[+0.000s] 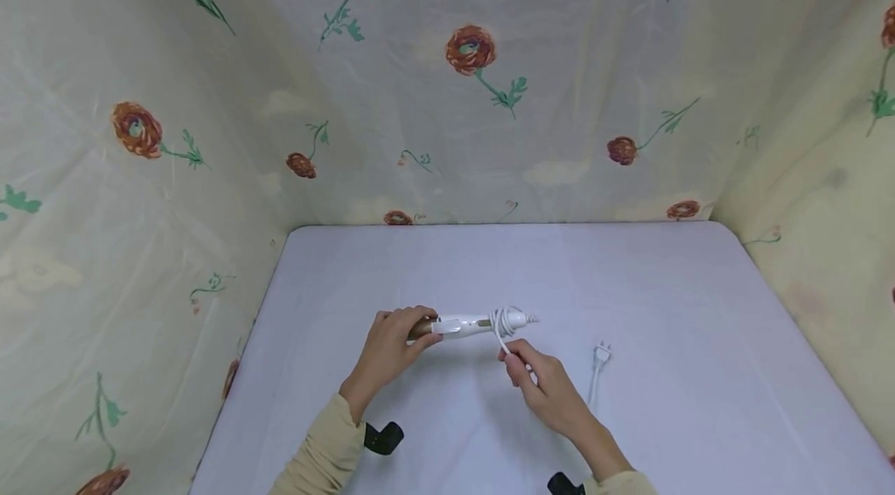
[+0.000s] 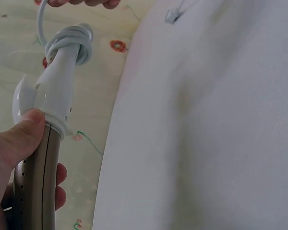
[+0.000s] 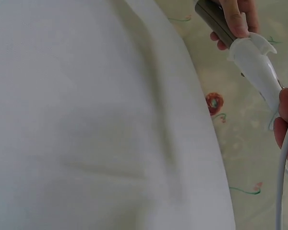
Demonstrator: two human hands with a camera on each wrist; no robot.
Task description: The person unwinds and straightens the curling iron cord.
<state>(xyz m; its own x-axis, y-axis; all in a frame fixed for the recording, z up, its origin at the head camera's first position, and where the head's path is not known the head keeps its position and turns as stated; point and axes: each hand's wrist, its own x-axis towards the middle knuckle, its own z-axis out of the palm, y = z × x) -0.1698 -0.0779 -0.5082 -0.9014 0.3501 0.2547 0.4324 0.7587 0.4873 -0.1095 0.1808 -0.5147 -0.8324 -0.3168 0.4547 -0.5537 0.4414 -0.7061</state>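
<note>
A curling iron (image 1: pixel 461 326) with a white handle and a brown-gold barrel (image 2: pixel 36 177) is held above the table, roughly level. My left hand (image 1: pixel 391 343) grips the barrel close to the handle, its thumb (image 2: pixel 31 127) lying along the near side. Several turns of white cord (image 2: pixel 69 40) are wound around the handle's tail end. Just below that coil, my right hand (image 1: pixel 548 386) pinches the cord between thumb and fingers. From there the cord (image 3: pixel 282 177) hangs down in the right wrist view. Its plug (image 1: pixel 602 355) lies to the right of my right hand.
A white-covered table (image 1: pixel 664 285) extends under both hands. Flower-patterned curtain (image 1: pixel 545 153) surrounds it at the back and sides. Dark wrist-worn devices (image 1: pixel 384 438) show at both sleeves.
</note>
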